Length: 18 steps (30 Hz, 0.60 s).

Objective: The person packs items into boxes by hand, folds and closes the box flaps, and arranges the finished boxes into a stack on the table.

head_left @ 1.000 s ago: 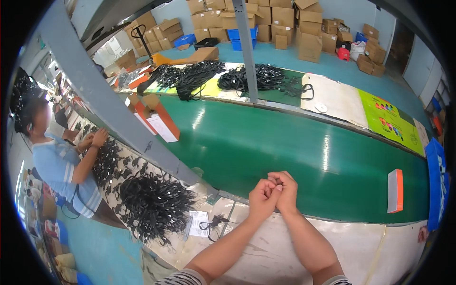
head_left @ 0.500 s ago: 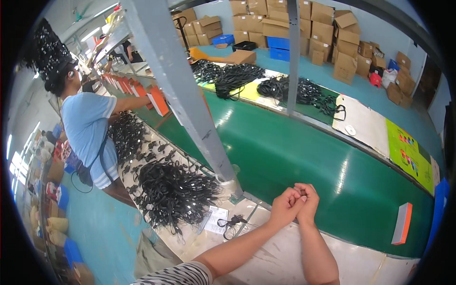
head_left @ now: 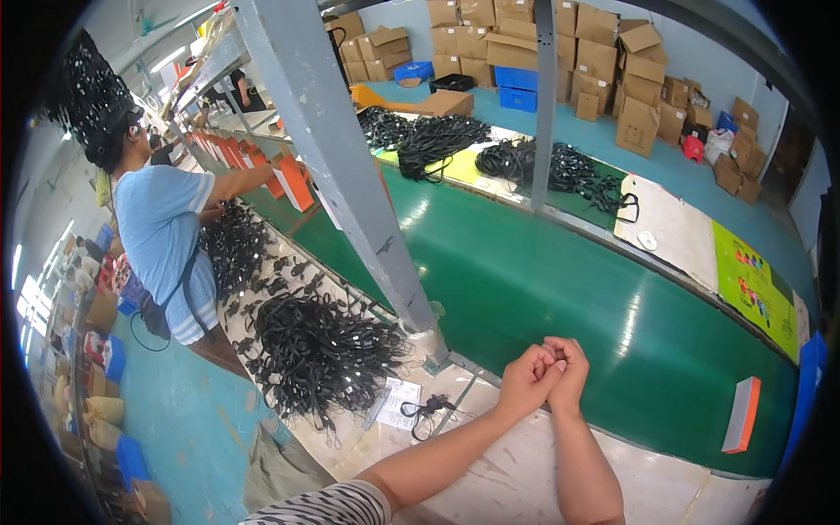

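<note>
My left hand (head_left: 526,382) and my right hand (head_left: 570,372) are clasped together over the near edge of a green conveyor belt (head_left: 525,289). The fingers of both are curled in and press against each other, and nothing shows between them. A small bundle of black cord (head_left: 429,408) lies on the pale worktop left of my forearms, partly over a white printed sheet (head_left: 399,401). Beyond it is a large heap of black straps (head_left: 319,354) with small shiny fittings. An orange and grey box (head_left: 741,415) stands on the belt at the right.
A grey metal post (head_left: 341,166) rises at the belt's near edge. At the left, a person in a blue shirt (head_left: 166,236) reaches toward a row of orange boxes (head_left: 293,182). More black straps (head_left: 437,140) lie across the belt, with stacked cartons (head_left: 595,70) behind.
My clasped hands stay in place. The person at the left has shifted slightly, one arm still at the orange boxes. The view has tilted a little.
</note>
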Available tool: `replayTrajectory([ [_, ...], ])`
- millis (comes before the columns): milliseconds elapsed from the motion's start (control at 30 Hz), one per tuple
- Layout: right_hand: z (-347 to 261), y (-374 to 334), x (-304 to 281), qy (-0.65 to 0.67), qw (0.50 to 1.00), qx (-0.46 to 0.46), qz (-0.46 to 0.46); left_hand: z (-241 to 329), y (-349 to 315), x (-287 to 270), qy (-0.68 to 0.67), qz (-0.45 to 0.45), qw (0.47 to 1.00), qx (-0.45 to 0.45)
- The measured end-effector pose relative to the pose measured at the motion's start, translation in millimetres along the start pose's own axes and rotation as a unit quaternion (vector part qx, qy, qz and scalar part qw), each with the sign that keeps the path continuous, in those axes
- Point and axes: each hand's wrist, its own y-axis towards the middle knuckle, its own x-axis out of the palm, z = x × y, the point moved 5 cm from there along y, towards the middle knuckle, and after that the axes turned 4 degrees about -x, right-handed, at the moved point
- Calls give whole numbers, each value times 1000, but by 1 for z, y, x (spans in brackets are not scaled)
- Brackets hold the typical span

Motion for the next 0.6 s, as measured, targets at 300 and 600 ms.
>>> replayTrajectory([
  [300, -2, -1, 1, 34, 999, 15, 10, 3, 0, 0, 2, -1, 1000, 1],
  [600, -3, 0, 2, 24, 1000, 13, 5, 1, 0, 0, 3, -2, 1000, -5],
])
